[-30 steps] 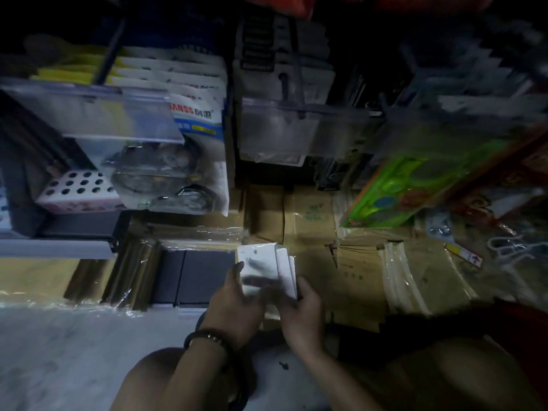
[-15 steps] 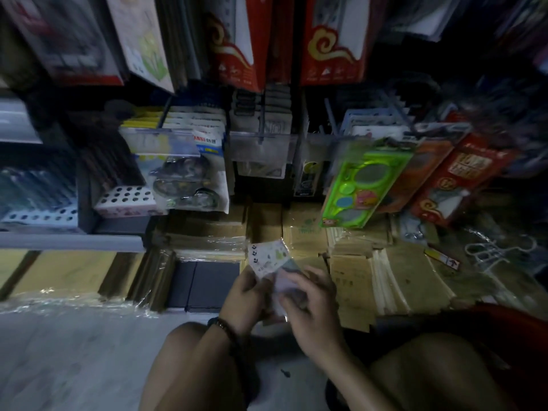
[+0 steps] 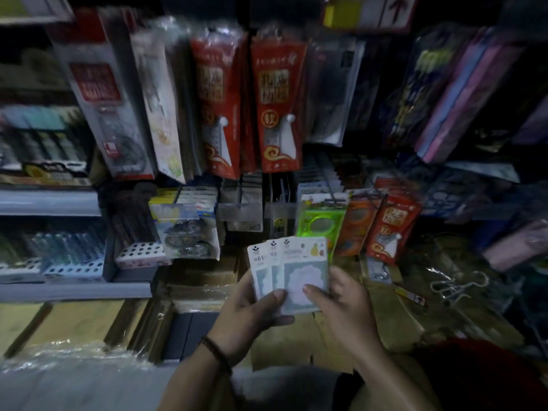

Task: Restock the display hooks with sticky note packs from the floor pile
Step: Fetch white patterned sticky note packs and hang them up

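Over on the left, the shelf (image 3: 50, 200) of pens plays no part in this. The left hand (image 3: 246, 312) is up in front of the rack, thumb across the face of the sticky note packs (image 3: 299, 262), fingers curled behind. At least three packs, fanned out, upright, printed headers on top, held well clear of the floor. The right hand (image 3: 347, 295) grips the same fan from the other side, thumb pinching the front pack. My read: the pickup is done, and this is the sorting before hanging. The next move calls for peeling off one pack and lining up its header with one of the display hooks (image 3: 241, 194) just above, left of the green stencil pack (image 3: 321, 223). Any hanging hole is too small to make out.
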Available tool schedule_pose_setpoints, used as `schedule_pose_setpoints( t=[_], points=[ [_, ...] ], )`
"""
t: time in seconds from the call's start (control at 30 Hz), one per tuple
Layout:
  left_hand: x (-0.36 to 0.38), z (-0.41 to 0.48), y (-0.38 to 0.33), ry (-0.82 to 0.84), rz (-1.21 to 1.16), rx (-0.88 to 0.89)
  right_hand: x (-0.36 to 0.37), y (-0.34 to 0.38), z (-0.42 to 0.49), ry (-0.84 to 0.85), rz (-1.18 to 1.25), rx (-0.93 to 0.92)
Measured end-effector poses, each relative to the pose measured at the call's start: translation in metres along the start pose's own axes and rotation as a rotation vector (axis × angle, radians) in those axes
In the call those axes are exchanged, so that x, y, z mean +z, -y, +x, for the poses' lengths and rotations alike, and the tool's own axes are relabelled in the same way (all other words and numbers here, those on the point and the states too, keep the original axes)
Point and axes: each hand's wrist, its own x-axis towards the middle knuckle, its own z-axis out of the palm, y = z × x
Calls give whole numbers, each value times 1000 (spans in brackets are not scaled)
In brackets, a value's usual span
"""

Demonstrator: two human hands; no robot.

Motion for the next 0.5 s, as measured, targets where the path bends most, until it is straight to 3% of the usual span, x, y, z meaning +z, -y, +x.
schedule_pose_setpoints(
  t=[0.17, 0.5],
  points=[
    [34, -6, -53, 56, 74, 92, -38, 67, -3, 44, 48, -96],
    [128, -7, -161, 41, 88, 401, -107, 181, 9, -112, 46, -392]
  ],
)
